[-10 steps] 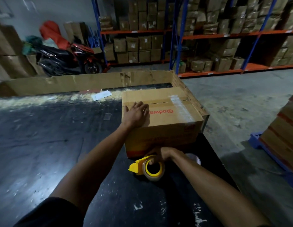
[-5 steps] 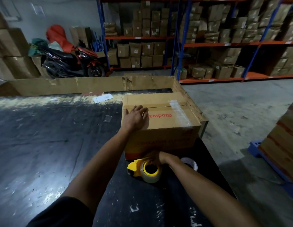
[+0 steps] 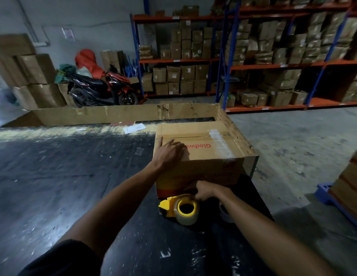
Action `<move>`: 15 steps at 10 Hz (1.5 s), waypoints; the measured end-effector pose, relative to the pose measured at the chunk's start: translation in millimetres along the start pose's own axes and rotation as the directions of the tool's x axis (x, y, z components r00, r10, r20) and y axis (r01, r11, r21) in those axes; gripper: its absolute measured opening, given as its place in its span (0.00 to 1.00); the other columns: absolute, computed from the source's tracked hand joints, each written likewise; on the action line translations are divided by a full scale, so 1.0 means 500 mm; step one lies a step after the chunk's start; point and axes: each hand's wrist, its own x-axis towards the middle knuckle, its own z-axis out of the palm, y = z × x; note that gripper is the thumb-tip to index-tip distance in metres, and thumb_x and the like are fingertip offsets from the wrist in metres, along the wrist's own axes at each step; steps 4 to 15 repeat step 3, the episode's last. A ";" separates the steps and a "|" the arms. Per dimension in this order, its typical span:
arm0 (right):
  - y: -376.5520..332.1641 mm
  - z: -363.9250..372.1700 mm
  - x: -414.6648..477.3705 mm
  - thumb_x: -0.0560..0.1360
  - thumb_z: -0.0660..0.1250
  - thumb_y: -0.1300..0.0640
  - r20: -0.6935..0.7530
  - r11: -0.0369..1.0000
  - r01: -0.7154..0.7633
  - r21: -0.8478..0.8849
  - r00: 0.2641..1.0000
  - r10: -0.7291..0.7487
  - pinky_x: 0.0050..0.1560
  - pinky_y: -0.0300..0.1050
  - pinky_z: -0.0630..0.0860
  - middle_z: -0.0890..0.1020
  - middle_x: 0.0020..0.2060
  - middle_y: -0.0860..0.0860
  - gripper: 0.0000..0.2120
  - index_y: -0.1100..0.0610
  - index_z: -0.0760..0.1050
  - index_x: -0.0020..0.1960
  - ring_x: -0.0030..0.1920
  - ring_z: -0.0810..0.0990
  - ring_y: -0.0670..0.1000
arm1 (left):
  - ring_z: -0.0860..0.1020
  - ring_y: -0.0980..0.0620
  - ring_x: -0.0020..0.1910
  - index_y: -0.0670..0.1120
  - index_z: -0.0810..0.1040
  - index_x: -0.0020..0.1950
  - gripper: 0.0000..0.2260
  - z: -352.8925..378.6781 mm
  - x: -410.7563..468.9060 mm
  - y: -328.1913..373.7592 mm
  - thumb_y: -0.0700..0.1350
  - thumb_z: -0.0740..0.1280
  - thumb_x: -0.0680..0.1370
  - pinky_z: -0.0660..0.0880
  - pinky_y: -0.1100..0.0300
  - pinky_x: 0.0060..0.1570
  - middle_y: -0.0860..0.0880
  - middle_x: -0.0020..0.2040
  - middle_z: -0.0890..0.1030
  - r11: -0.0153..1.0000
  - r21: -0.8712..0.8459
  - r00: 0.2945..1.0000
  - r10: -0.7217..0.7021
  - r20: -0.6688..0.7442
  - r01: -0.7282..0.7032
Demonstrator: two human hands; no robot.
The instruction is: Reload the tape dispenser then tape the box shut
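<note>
A brown cardboard box (image 3: pixel 209 154) with red lettering stands on the black table (image 3: pixel 64 176), its top flaps down and a strip of clear tape across them at the right. My left hand (image 3: pixel 169 152) lies flat on the box's near left top corner, fingers spread. In front of the box sits a yellow tape dispenser (image 3: pixel 180 207) loaded with a roll of clear tape. My right hand (image 3: pixel 203 191) is curled around the dispenser's far right side, at the foot of the box.
A second tape roll (image 3: pixel 225 213) lies partly hidden behind my right forearm. A cardboard wall (image 3: pixel 121 114) rims the table's far and right edges. A paper slip (image 3: pixel 133 128) lies beyond. Shelving with cartons (image 3: pixel 273 56), a motorbike (image 3: pixel 101 88) and a stacked pallet (image 3: pixel 349 188) stand around.
The view has tilted upward. Both hands stay in place, the right one shifting slightly on the dispenser, which has hardly moved.
</note>
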 end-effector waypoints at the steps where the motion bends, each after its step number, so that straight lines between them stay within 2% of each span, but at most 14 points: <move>1: 0.013 -0.021 -0.060 0.80 0.67 0.55 -0.014 0.995 0.077 -0.070 0.997 -0.078 0.37 0.42 0.73 0.82 0.44 0.55 0.06 0.58 0.76 0.52 0.48 0.83 0.59 | 0.51 0.45 0.82 0.49 0.52 0.82 0.27 0.018 -0.061 -0.002 0.58 0.46 0.85 0.39 0.35 0.78 0.48 0.82 0.55 0.988 0.074 0.989 0.130 0.068 -0.135; 2: 0.043 -0.019 -0.122 0.82 0.66 0.50 -0.057 0.975 0.089 -0.204 0.993 -0.103 0.70 0.49 0.67 0.68 0.75 0.57 0.28 0.59 0.64 0.78 0.75 0.67 0.59 | 0.41 0.49 0.82 0.47 0.41 0.82 0.32 0.014 -0.158 0.031 0.61 0.42 0.83 0.38 0.39 0.79 0.48 0.83 0.43 0.970 0.053 0.962 0.227 0.150 -0.237; 3: 0.083 0.013 -0.177 0.82 0.65 0.49 -0.048 0.970 0.118 -0.212 0.990 -0.131 0.78 0.48 0.50 0.50 0.83 0.52 0.35 0.54 0.53 0.83 0.82 0.47 0.53 | 0.37 0.55 0.81 0.50 0.39 0.82 0.35 0.000 -0.266 0.077 0.66 0.37 0.79 0.37 0.46 0.80 0.52 0.82 0.39 0.949 -0.122 0.920 0.313 0.234 -0.292; 15: 0.083 0.013 -0.177 0.82 0.65 0.49 -0.048 0.970 0.118 -0.212 0.990 -0.131 0.78 0.48 0.50 0.50 0.83 0.52 0.35 0.54 0.53 0.83 0.82 0.47 0.53 | 0.37 0.55 0.81 0.50 0.39 0.82 0.35 0.000 -0.266 0.077 0.66 0.37 0.79 0.37 0.46 0.80 0.52 0.82 0.39 0.949 -0.122 0.920 0.313 0.234 -0.292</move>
